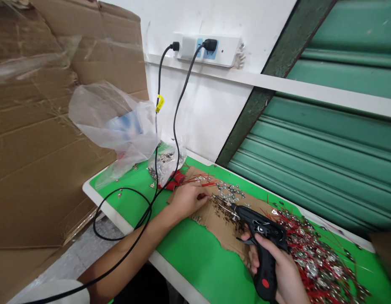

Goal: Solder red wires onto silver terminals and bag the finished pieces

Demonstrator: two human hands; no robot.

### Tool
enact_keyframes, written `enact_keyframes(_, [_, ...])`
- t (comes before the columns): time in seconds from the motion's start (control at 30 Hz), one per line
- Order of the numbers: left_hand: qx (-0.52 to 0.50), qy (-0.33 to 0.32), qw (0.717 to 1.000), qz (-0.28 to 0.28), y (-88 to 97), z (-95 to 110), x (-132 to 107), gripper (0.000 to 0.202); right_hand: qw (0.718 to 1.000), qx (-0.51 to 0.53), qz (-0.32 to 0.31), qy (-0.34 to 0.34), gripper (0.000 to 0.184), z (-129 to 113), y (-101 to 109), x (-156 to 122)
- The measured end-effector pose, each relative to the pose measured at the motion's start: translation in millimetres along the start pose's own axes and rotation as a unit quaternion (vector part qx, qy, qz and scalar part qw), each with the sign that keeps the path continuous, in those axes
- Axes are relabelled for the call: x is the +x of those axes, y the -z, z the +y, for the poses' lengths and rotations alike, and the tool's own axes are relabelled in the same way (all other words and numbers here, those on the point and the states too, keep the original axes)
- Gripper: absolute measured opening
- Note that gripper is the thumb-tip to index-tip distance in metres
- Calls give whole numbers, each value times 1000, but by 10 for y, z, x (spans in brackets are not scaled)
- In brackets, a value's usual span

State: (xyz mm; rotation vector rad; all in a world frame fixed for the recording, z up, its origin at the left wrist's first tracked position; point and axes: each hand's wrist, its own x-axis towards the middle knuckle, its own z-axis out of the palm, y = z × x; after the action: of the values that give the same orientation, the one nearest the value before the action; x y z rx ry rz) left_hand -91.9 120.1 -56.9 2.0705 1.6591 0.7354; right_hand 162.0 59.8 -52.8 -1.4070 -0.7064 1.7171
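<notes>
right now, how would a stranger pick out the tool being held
On the green table lies a torn cardboard sheet. At its right end the right hand holds a black pistol-shaped tool. Its red button and metal tip set it apart from the red-wired parts nearby.

Plastic bag (113,122), wall power strip (211,50), green shutter (324,143)

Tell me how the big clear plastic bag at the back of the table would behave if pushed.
Probably floppy: the clear plastic bag is crumpled and puffed, so it would buckle rather than slide. Likely light, seeming mostly air.
</notes>
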Motion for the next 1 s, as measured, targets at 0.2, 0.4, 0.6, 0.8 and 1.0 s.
enact_keyframes(0.2, [18,3,1000,7,4,-9,-30,18,1000,-23,4,9,38,1,-14,-28])
enact_keyframes(0.4, [21,3,1000,9,2,-4,-46,15,1000,-25,0,3,42,78,70,26])
enact_keyframes(0.6, [20,1,1000,9,0,-13,-53,16,999,-34,8,-3,41,68,60,43])
enact_keyframes(0.8, [17,28,999,8,-6,-8,-61,14,999,-42,8,-11,43,20,18,9])
enact_keyframes(1.0, [20,32,999,7,-5,4,-51,14,998,-64,21,-5,44,9,9,-14])
